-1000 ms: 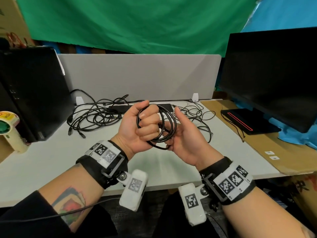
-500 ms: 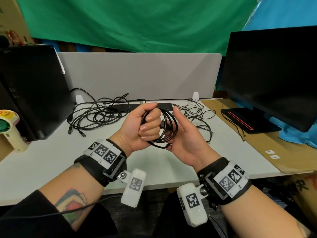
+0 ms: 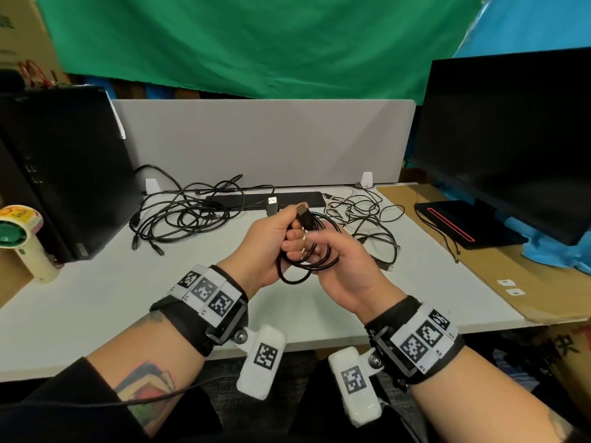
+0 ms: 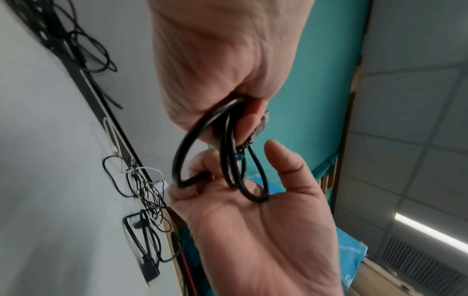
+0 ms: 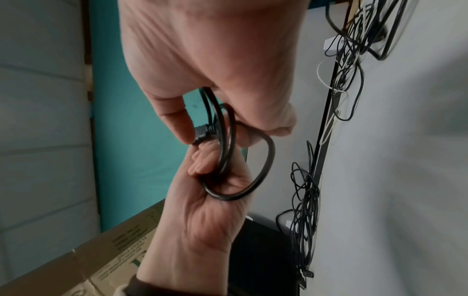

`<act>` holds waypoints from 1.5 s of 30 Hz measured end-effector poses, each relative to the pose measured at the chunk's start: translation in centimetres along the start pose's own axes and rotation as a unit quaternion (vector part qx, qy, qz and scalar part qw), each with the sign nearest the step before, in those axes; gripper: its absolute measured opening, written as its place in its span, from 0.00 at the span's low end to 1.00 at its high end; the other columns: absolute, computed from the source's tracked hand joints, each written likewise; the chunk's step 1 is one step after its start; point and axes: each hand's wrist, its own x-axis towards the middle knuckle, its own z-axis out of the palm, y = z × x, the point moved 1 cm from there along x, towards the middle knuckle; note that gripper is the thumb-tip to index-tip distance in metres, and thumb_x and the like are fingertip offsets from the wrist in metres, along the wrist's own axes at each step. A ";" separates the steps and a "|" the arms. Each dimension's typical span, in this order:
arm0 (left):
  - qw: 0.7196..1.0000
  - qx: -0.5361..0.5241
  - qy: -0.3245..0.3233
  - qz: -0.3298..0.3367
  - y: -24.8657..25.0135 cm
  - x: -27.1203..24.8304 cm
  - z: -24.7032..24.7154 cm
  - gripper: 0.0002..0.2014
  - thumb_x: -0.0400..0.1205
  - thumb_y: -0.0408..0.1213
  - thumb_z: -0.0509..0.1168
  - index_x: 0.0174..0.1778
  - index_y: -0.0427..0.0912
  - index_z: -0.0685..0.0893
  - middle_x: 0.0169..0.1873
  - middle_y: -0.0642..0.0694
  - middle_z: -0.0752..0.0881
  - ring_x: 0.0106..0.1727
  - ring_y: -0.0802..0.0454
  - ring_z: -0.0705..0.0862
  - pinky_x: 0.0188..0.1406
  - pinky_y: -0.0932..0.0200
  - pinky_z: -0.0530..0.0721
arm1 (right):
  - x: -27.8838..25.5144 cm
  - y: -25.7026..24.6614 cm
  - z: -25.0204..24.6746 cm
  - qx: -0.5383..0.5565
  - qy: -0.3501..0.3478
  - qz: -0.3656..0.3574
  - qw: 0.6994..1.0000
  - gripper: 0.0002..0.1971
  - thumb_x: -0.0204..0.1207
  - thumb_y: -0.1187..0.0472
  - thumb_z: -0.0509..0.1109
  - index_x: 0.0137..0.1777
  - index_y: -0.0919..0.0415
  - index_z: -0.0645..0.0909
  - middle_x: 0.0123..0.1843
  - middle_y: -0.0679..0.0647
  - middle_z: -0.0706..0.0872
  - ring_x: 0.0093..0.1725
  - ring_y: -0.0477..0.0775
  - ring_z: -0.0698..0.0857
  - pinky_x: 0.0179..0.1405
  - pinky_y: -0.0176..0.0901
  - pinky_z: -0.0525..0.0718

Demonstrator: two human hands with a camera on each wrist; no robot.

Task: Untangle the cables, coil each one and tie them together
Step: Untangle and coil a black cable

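Note:
A black coiled cable (image 3: 299, 272) hangs in the air between both hands over the white table (image 3: 96, 298). My left hand (image 3: 271, 238) grips the loops in a fist; a USB plug (image 3: 302, 214) sticks up above it. My right hand (image 3: 345, 266) meets it from the right. In the right wrist view my right hand (image 5: 215, 60) pinches a plug end against the coil (image 5: 268, 160), with the left hand (image 5: 197, 200) below. The left wrist view shows the coil (image 4: 179, 152) between left hand (image 4: 228, 60) and right hand (image 4: 253, 220). Tangled cable piles lie at back left (image 3: 182, 215) and back right (image 3: 364, 215).
A black bar (image 3: 287, 198) lies along the grey divider (image 3: 262, 139) at the table's back. A black computer tower (image 3: 64, 171) stands left, a monitor (image 3: 511, 139) on a cardboard sheet (image 3: 479, 266) right. A small hand fan (image 3: 19, 238) stands at the far left.
Both hands have dropped a little toward me and the coil has turned. The right hand's fingers, straight beside the coil before, now curl onto it, and a plug end shows above the left fist.

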 end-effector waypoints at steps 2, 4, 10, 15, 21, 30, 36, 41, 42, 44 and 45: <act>0.999 0.037 0.031 0.009 -0.4 0.3 -0.4 0.19 0.86 0.42 0.67 0.29 0.43 0.74 0.19 0.51 0.69 0.15 0.60 0.64 0.12 0.68 0.66 | 0.0 0.3 0.0 0.001 0.044 0.000 0.999 0.32 0.59 0.72 0.69 0.68 0.78 0.73 0.46 0.65 0.76 0.49 0.64 0.73 0.50 0.48 0.70; 0.996 0.084 0.041 0.013 -0.6 0.4 -0.7 0.18 0.86 0.40 0.67 0.30 0.43 0.75 0.21 0.51 0.71 0.17 0.60 0.65 0.14 0.67 0.67 | 0.0 0.6 -0.2 -0.007 0.055 -0.011 0.998 0.34 0.61 0.76 0.65 0.72 0.74 0.69 0.43 0.64 0.81 0.46 0.60 0.81 0.57 0.51 0.73; 0.987 0.132 0.066 0.060 -1.4 0.3 -1.0 0.15 0.86 0.41 0.68 0.34 0.45 0.75 0.23 0.50 0.73 0.19 0.59 0.68 0.15 0.67 0.63 | -0.2 0.1 -0.7 -0.214 0.032 -0.089 0.972 0.30 0.75 0.77 0.71 0.70 0.46 0.71 0.40 0.46 0.92 0.42 0.42 0.89 0.50 0.38 0.83; 0.979 0.175 0.085 0.058 -2.2 0.0 -1.2 0.13 0.88 0.36 0.63 0.35 0.46 0.80 0.20 0.54 0.72 0.17 0.61 0.66 0.15 0.68 0.65 | -0.1 0.4 -0.9 -0.352 0.020 -0.164 0.921 0.15 0.80 0.72 0.70 0.61 0.54 0.81 0.48 0.37 0.88 0.42 0.47 0.85 0.47 0.34 0.85; 0.981 0.127 0.132 0.057 -2.7 0.0 -1.9 0.16 0.88 0.45 0.64 0.36 0.44 0.76 0.22 0.54 0.70 0.19 0.59 0.63 0.15 0.67 0.61 | 0.0 0.4 -1.5 -0.458 0.111 -0.235 0.850 0.05 0.81 0.61 0.73 0.52 0.54 0.80 0.50 0.40 0.85 0.60 0.43 0.84 0.58 0.36 0.79; 0.978 -0.155 0.135 0.031 -0.8 0.6 -3.6 0.19 0.86 0.52 0.64 0.34 0.46 0.69 0.24 0.54 0.66 0.17 0.62 0.61 0.11 0.70 0.58 | 0.5 -2.3 -1.2 -0.071 0.160 -0.167 0.970 0.07 0.88 0.60 0.63 0.55 0.65 0.75 0.35 0.59 0.88 0.41 0.59 0.92 0.43 0.49 0.91; 0.987 -0.159 0.010 0.024 -0.3 -0.1 -2.1 0.18 0.90 0.50 0.57 0.37 0.44 0.72 0.32 0.52 0.84 0.16 0.62 0.64 0.10 0.70 0.61 | 0.6 -1.8 -1.5 0.095 0.219 -0.025 0.971 0.22 0.87 0.44 0.59 0.47 0.62 0.84 0.39 0.56 0.84 0.42 0.54 0.83 0.45 0.44 0.85; 0.984 -0.167 -0.058 0.015 -0.9 -0.5 -1.0 0.16 0.84 0.50 0.61 0.39 0.41 0.77 0.51 0.45 0.92 0.16 0.62 0.64 0.14 0.72 0.64 | 0.3 -1.1 0.5 0.059 0.090 0.064 0.992 0.26 0.85 0.46 0.64 0.67 0.72 0.77 0.60 0.77 0.86 0.51 0.69 0.87 0.64 0.62 0.86; 0.983 -0.171 -0.073 0.010 -1.0 -0.6 -1.0 0.15 0.82 0.50 0.62 0.40 0.41 0.78 0.49 0.45 0.91 0.15 0.62 0.65 0.15 0.73 0.65 | 0.2 -1.0 0.7 0.066 0.083 0.077 0.991 0.27 0.87 0.47 0.61 0.68 0.74 0.76 0.57 0.76 0.87 0.50 0.69 0.87 0.65 0.63 0.85; 0.982 -0.170 -0.083 -0.001 -0.9 -0.7 -1.3 0.15 0.82 0.48 0.63 0.40 0.39 0.82 0.37 0.48 0.88 0.14 0.62 0.67 0.18 0.71 0.72 | 0.2 -1.2 0.5 0.077 0.094 0.090 0.988 0.27 0.88 0.47 0.59 0.62 0.76 0.78 0.44 0.67 0.86 0.45 0.65 0.85 0.68 0.62 0.83; 0.983 -0.165 -0.080 -0.010 -0.7 -0.7 -1.5 0.14 0.82 0.47 0.64 0.41 0.38 0.84 0.30 0.51 0.83 0.14 0.62 0.68 0.22 0.69 0.77 | 0.2 -1.4 0.3 0.088 0.101 0.095 0.986 0.25 0.88 0.46 0.59 0.56 0.73 0.79 0.38 0.63 0.81 0.41 0.62 0.82 0.67 0.61 0.84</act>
